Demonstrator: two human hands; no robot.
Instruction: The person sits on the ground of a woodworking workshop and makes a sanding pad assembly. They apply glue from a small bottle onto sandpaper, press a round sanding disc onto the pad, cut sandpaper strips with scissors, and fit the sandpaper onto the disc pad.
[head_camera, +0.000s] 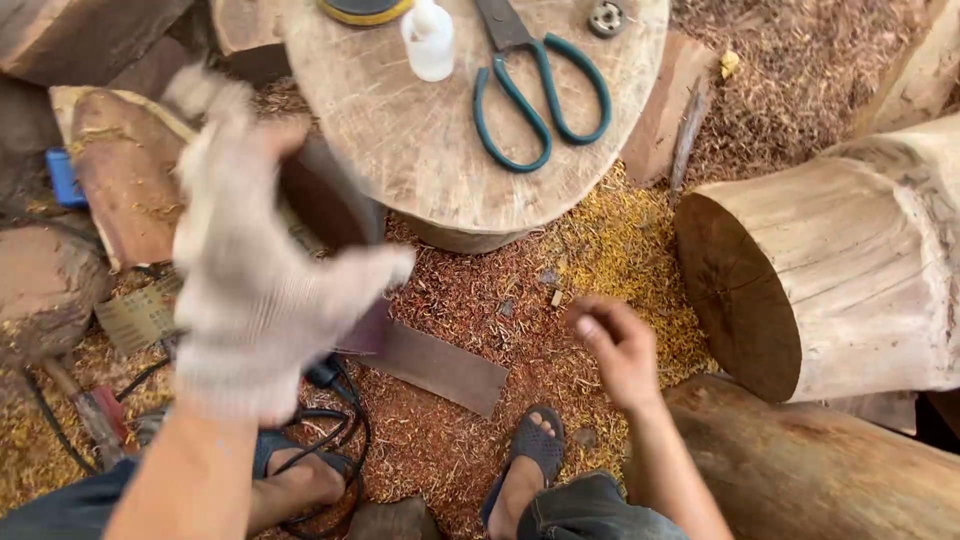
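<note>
- sitting low among the timber: big pale log (850, 280) lies on its side at right, cut end facing the person, another dark log (810, 470) beside the right knee; both look parked within reach as stock.
- round wooden stump top (430, 150) stands just ahead, serving as a small bench so tools stay off the shavings.
- shavings and sawdust (600, 250) cover the ground, red-brown and yellow.
- left hand (255, 280), in a knit work glove, is raised and blurred, fingers spread; a dark brown curved piece (330, 200) shows just behind it; cannot tell whether the glove grips it or only passes in front.
- flat dark strip (440, 368) lies on the shavings between the feet and the stump, near the dark piece.
- right hand (618, 345) is bare, hovering low over the shavings, fingers loosely curled, nothing in it.
- green-handled scissors (535, 90) lie on the stump, blades pointing away.
- white squeeze bottle (428, 40) stands upright beside them.
- small metal bearing (606, 17) rests at the far edge.
</note>
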